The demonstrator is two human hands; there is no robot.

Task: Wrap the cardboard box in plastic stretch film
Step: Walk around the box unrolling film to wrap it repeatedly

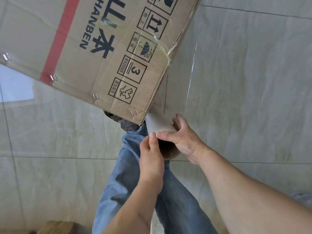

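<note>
1. Clear film (179,92) runs in a taut sheet from the roll (159,125) up to the right-hand edge of the cardboard box (94,48), and bands of it already shine across the printed face near the umbrella mark. The box fills the upper left of my view, tilted, its lower corner just above the roll.
2. My right hand (182,139) is curled over the top of the roll, fingers wrapped round the open end of its cardboard core (168,149). My left hand (152,152) comes up from below with the thumb and fingertips pinching the core's rim. Both hands are closed on the roll, neither one wide.
3. I judge the step to be paying out film round the box's corner. To do it well I would keep the roll close to the box edge, so the sheet stays short and tight.
4. I would let the core turn inside a loosened grip rather than clamp it hard; too firm a hold may stall the film or tear it.
5. I would keep the roll parallel to the box edge, or the sheet may rope into a narrow strand.
6. My jeans leg (135,183) and shoe (125,124) sit right under the box corner on the tiled floor (253,81); I would step clear before swinging round, lest the film snag.
</note>
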